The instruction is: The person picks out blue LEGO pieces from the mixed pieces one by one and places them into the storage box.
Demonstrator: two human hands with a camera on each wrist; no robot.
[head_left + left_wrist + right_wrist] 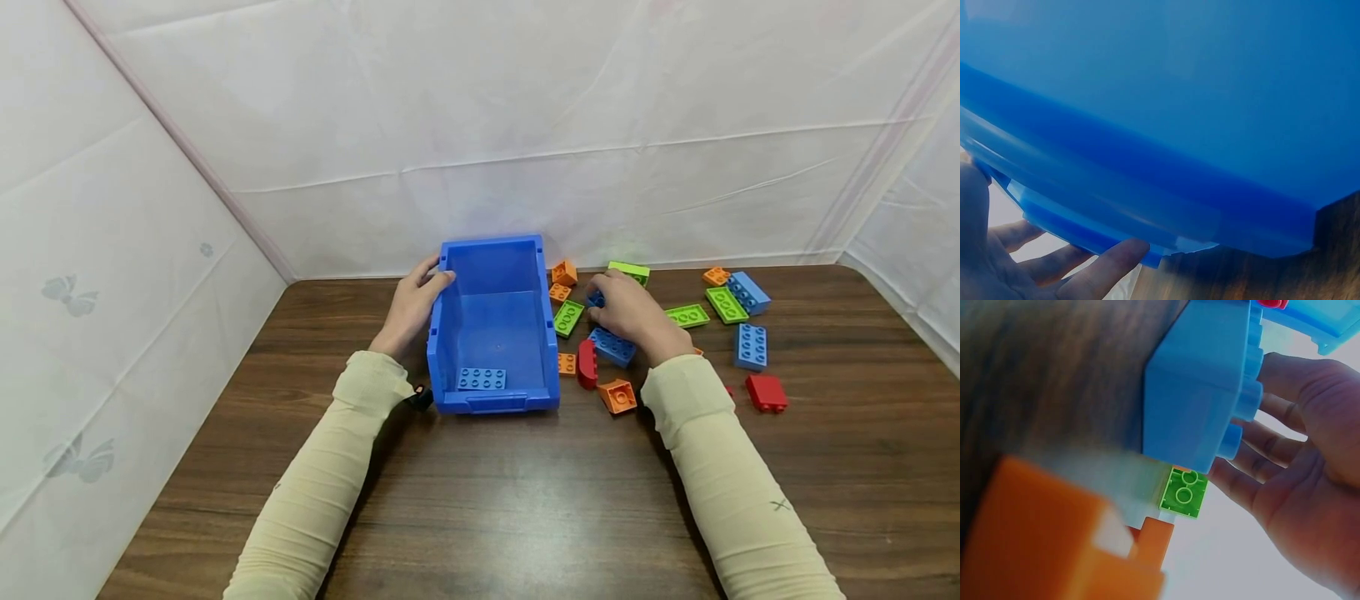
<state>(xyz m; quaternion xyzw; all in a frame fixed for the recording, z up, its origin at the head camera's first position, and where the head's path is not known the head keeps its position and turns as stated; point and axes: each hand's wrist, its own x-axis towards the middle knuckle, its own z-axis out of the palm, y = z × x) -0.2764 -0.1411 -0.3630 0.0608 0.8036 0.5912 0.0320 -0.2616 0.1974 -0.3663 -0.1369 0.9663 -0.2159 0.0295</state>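
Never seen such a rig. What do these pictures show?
No robot here: a person works bare-handed. The wide picture comes from a camera worn on the head; the two close ones come from cameras on the left and right wrists. On the wooden table stands a blue bin with one blue brick inside; loose bricks in orange, green, red and blue lie to its right. The left hand holds the bin's rim. The right hand is at another blue brick; its grip is unclear.
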